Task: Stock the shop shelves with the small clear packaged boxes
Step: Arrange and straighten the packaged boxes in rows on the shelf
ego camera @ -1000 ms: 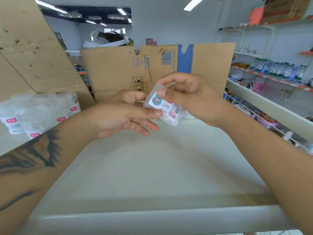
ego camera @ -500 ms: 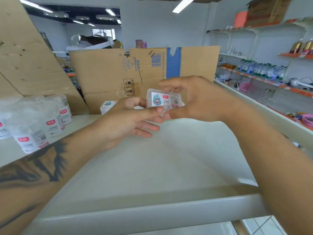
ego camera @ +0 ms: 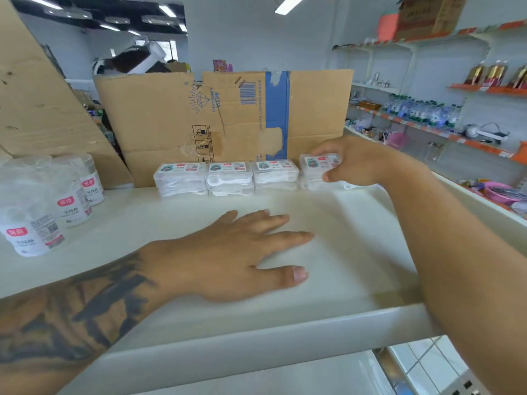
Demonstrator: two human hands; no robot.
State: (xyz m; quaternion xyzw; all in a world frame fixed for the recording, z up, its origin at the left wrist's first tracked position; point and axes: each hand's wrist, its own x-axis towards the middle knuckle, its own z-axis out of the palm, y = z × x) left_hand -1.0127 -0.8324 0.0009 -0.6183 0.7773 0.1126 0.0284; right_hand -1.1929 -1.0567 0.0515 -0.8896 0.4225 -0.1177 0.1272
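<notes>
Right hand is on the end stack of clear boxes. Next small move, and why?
Probably let go and draw the right hand back. Its fingers pinch the top clear box, which already sits on the rightmost stack, level with the three other stacks along the cardboard. The left hand lies flat on the shelf, holding nothing.

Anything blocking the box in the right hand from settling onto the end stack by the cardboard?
Nothing visible does. The right hand grips the box already atop the end stack, beside three other stacks. The left hand lies flat on the shelf, well clear.
</notes>
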